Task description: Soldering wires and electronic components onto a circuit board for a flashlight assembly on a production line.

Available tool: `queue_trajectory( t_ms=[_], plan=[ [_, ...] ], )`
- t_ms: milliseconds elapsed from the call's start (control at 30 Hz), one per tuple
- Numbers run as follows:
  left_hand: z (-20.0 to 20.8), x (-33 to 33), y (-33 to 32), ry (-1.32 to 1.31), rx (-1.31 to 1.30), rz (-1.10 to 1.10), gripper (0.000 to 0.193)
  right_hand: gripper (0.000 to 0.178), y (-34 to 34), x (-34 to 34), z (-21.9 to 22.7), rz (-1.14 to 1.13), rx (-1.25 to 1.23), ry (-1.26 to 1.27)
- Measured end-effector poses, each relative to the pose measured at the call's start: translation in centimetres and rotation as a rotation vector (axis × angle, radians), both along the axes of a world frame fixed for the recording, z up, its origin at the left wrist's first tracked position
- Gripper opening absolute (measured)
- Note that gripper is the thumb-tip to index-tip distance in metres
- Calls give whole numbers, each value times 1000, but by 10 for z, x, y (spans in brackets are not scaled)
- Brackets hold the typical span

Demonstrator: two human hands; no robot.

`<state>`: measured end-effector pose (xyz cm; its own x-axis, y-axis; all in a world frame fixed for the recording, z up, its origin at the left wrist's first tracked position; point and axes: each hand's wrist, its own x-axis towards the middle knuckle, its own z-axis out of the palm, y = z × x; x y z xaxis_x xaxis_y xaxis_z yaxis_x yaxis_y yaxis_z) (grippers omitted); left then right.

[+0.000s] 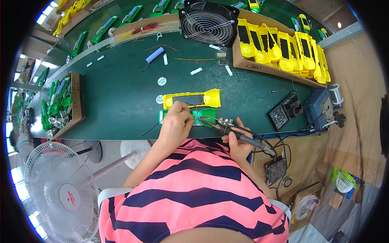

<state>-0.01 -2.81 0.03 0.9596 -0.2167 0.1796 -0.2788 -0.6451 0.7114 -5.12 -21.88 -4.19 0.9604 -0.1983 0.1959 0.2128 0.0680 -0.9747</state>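
beneath left hand (176, 121), green casing (210, 113) partly hidden

White pedestal fan (70, 197), lower left. Black-framed fan (208, 27) on far side of green bench (117, 89). Smaller square fan (276, 171), lower right.

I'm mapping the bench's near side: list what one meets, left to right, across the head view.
Carton of green parts, left hand, right hand, dark square object, blue box-shaped unit.
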Motion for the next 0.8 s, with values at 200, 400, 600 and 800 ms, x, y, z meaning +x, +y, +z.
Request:
queue_trajectory(
  t_ms=[200, 400, 600, 800],
  plan=[
    [-1, 0, -1, 19, 8, 5, 10, 23, 2, -1, 1, 21, 101, 82],
    [0, 2, -1, 15, 21, 8, 9, 21, -2, 3, -4, 66, 0, -13],
    [-1, 4, -1, -3, 12, -1, 9, 20, -1, 1, 4, 57, -1, 42],
    [0, 5, -1, -28, 45, -28, 8, 22, -5, 1, 11, -47, 143, 71]
  ],
)
